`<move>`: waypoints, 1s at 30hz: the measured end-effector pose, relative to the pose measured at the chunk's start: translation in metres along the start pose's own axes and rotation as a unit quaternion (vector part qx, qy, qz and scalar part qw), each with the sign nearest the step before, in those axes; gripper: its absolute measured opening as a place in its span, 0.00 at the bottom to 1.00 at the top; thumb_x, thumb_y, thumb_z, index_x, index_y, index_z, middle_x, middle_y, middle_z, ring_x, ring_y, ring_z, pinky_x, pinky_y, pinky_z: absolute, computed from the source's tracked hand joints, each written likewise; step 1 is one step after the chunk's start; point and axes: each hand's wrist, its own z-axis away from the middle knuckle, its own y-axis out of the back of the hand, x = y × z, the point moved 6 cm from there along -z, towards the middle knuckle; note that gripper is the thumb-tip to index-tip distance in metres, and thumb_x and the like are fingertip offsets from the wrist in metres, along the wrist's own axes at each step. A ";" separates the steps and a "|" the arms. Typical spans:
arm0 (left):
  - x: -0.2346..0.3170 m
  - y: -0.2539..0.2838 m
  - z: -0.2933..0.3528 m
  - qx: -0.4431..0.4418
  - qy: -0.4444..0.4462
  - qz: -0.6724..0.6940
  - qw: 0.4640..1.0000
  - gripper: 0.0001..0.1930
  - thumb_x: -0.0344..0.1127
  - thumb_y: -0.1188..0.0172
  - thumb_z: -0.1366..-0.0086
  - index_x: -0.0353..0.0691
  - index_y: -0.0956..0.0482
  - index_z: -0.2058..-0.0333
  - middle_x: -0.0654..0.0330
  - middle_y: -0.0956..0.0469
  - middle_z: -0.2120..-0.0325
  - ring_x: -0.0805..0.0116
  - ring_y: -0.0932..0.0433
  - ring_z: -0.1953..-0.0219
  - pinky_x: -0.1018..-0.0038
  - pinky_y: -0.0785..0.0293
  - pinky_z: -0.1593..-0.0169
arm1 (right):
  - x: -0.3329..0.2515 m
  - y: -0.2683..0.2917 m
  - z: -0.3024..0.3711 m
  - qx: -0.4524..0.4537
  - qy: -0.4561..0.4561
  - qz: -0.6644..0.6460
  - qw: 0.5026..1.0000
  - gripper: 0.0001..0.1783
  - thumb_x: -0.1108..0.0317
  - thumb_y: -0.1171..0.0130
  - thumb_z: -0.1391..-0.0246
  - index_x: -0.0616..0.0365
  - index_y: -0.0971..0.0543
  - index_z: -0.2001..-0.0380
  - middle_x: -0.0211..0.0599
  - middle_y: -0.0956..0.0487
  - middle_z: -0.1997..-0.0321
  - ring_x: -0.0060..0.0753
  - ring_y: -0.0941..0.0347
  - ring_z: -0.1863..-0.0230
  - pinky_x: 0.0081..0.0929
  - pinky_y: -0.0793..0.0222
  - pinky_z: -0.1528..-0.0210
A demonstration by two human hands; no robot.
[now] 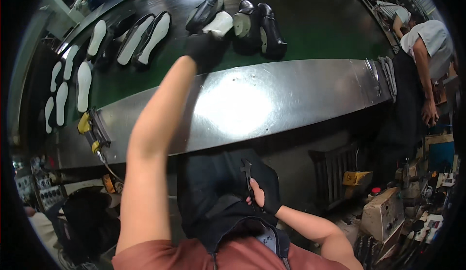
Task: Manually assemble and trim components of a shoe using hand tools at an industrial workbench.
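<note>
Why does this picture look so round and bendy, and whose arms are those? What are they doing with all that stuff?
There's no robot here, just a person. A camera on their head looks down, and its very wide lens bends straight edges. The arms are that person's own.

Both hands wear dark coverings. The right hand holds a dark wrench near the lap. The left hand reaches to a white piece among the black shoes; it's too blurry to tell if it's gripping.

On the dark green surface lie shoes and pale sole shapes. A shiny metal strip runs along the near side. Another person is on the right.
</note>
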 end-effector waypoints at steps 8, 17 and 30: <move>-0.135 -0.078 0.380 0.296 0.073 0.488 0.818 0.31 0.32 0.38 0.46 0.36 0.34 0.42 0.52 0.28 0.47 0.60 0.28 0.46 0.65 0.30 0.43 | 0.053 0.004 0.034 -0.018 -0.020 0.009 1.000 0.38 0.36 0.63 0.37 0.66 0.25 0.69 0.43 0.24 0.81 0.31 0.26 0.81 0.24 0.29 0.74; 0.059 -0.046 0.400 0.177 -0.123 0.272 0.938 0.20 0.36 0.33 0.48 0.40 0.21 0.54 0.49 0.25 0.50 0.48 0.26 0.49 0.62 0.29 0.47 | 0.039 -0.018 0.145 -0.040 0.160 0.074 0.983 0.34 0.40 0.68 0.34 0.57 0.25 0.75 0.32 0.24 0.80 0.24 0.29 0.76 0.23 0.32 0.67; 0.041 -0.137 0.288 0.019 0.013 0.712 0.702 0.48 0.77 0.75 0.39 0.36 0.18 0.65 0.59 0.18 0.67 0.69 0.21 0.62 0.74 0.27 0.54 | -0.079 -0.067 0.072 -0.277 0.115 -0.012 0.954 0.28 0.44 0.61 0.33 0.56 0.26 0.49 0.39 0.22 0.59 0.26 0.23 0.64 0.26 0.28 0.59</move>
